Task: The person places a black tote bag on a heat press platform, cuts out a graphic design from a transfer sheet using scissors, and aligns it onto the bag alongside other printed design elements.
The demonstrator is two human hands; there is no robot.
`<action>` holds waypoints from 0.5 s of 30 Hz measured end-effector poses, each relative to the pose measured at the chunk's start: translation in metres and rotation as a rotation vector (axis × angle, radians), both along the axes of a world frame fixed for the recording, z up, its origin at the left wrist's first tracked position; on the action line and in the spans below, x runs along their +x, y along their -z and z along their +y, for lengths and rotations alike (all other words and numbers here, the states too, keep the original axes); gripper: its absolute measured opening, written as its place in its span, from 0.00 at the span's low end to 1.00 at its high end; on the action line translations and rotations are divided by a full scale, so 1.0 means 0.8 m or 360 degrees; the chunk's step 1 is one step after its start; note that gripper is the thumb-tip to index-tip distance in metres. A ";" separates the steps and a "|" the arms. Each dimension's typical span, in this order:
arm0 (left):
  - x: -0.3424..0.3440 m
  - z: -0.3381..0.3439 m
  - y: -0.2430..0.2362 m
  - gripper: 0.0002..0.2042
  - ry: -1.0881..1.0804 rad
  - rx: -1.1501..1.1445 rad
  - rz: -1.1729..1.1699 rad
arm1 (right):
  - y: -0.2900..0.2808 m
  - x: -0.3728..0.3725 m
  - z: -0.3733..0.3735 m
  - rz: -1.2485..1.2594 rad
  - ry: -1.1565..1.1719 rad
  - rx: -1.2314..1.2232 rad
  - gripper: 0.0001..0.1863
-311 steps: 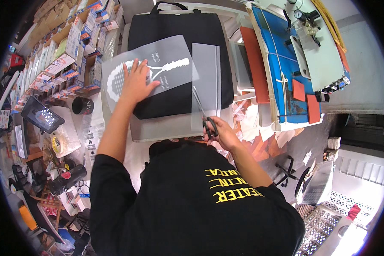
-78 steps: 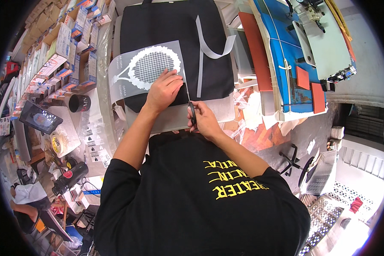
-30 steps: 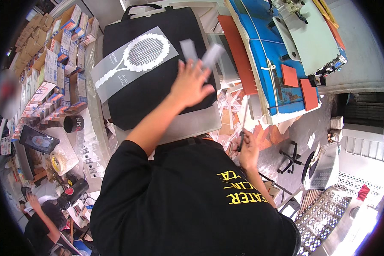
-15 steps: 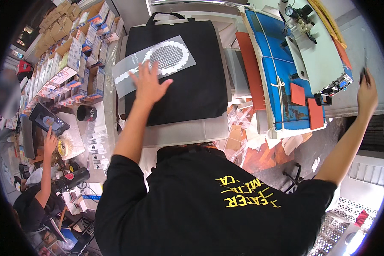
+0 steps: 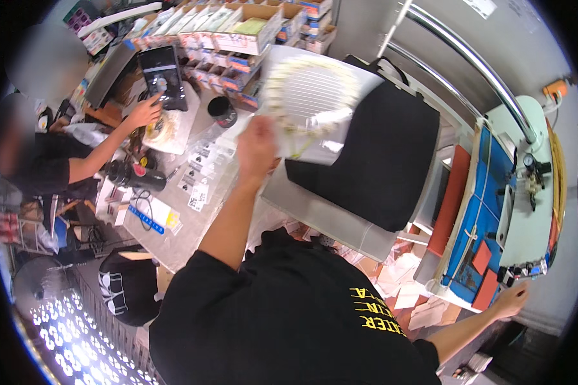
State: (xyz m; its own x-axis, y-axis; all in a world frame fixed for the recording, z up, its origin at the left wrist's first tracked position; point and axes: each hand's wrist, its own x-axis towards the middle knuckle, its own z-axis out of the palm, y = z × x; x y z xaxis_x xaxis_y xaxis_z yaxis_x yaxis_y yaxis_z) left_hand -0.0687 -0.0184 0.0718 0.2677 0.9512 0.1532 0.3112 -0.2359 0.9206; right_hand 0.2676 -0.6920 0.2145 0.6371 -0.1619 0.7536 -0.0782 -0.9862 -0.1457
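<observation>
My left hand (image 5: 258, 146) is closed on the left edge of a pale, translucent sheet (image 5: 334, 144) with a racket design, lifted over the black tote bag (image 5: 392, 179). The sheet covers the bag's upper left part. The bag lies on a grey padded platen (image 5: 327, 231). My right hand (image 5: 511, 299) is out at the far right, just below the pale green machine (image 5: 526, 244), fingers curled; what they hold, if anything, is too small to make out.
A co-worker's hand (image 5: 144, 112) touches a propped tablet (image 5: 160, 70) at left. Stacked boxes (image 5: 250, 29) stand behind, with a dark cup (image 5: 221, 110) and bottle (image 5: 131, 173) nearby. Chrome bars (image 5: 469, 64) and a blue board (image 5: 469, 231) are at right.
The view has swung round. My left hand has gone from resting on the sheet to lifting it. My right hand sits lower beside the machine, and the scissors seen earlier cannot be made out.
</observation>
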 end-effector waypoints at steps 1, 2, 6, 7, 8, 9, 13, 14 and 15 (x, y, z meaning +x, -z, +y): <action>-0.034 0.006 -0.008 0.12 -0.0232 0.0044 0.0077 | 0.030 -0.001 -0.007 0.0166 0.0005 0.0046 0.33; -0.080 0.022 0.010 0.14 -0.0383 0.0145 0.0224 | 0.044 0.001 0.003 0.0280 -0.0069 -0.0040 0.34; -0.256 0.036 0.097 0.16 -0.0620 0.0216 0.0562 | 0.053 -0.011 0.060 0.0629 -0.0245 -0.0067 0.36; -0.293 0.029 0.110 0.15 -0.0683 0.0199 0.0673 | 0.048 -0.012 0.065 0.0694 -0.0240 0.0003 0.37; -0.326 0.023 0.123 0.15 -0.0732 0.0179 0.0778 | 0.053 0.001 0.037 0.0751 -0.0302 -0.0063 0.37; -0.362 0.013 0.139 0.15 -0.0777 0.0126 0.0835 | 0.056 0.011 0.032 0.0767 -0.0295 -0.0097 0.37; -0.460 -0.012 0.175 0.16 -0.0972 -0.0086 0.1018 | 0.048 0.003 0.046 0.0715 -0.0252 -0.0115 0.35; -0.488 -0.010 0.183 0.16 -0.1009 -0.0104 0.1056 | 0.052 -0.002 0.049 0.0685 -0.0270 -0.0049 0.35; -0.522 -0.004 0.194 0.17 -0.1065 -0.0113 0.1085 | 0.053 -0.001 0.058 0.0652 -0.0307 0.0029 0.35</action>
State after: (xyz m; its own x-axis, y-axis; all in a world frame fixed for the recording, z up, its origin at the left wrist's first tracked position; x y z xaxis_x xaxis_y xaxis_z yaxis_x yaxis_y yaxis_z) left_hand -0.4861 -0.0219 -0.0832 -0.3247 0.9404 0.1012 0.8355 0.2350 0.4968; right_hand 0.2670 -0.6454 0.1723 0.9020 -0.0216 0.4313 0.0521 -0.9860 -0.1585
